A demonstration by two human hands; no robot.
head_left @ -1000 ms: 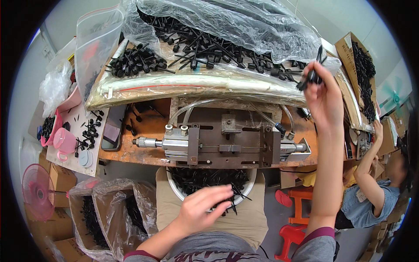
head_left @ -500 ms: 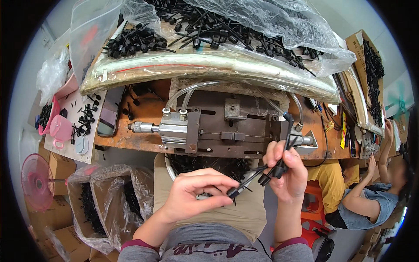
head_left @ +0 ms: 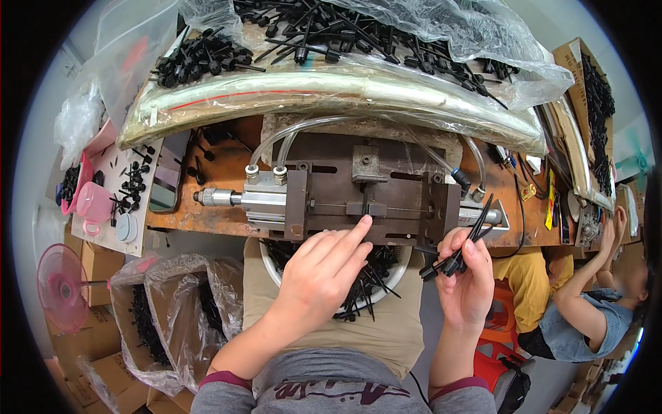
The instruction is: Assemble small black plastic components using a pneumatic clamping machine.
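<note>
My right hand (head_left: 467, 283) is closed around a few black plastic pieces (head_left: 454, 262) with knobbed ends and thin stems pointing up. My left hand (head_left: 324, 272) reaches to the brown metal fixture (head_left: 338, 155), fingers stretched out, with the index fingertip at the small dark block in its middle. A thin black stem (head_left: 365, 196) shows in that block, just beyond the fingertip; its lower end is hidden. Below my left hand, a white basin (head_left: 402, 276) full of similar black pieces rests on my lap, partly covered by the hand and forearm.
Pneumatic cylinders (head_left: 265, 202) flank the fixture, with clear hoses (head_left: 303, 124). Black pieces (head_left: 372, 31) lie heaped behind on a plastic-wrapped ledge (head_left: 331, 96). Lined boxes (head_left: 186, 324) stand at lower left, near a pink fan (head_left: 61, 286). A co-worker (head_left: 586, 314) sits at right.
My left hand has moved forward from beside the right hand to the fixture, where a black stem now shows. The right hand has shifted slightly right, still holding its pieces.
</note>
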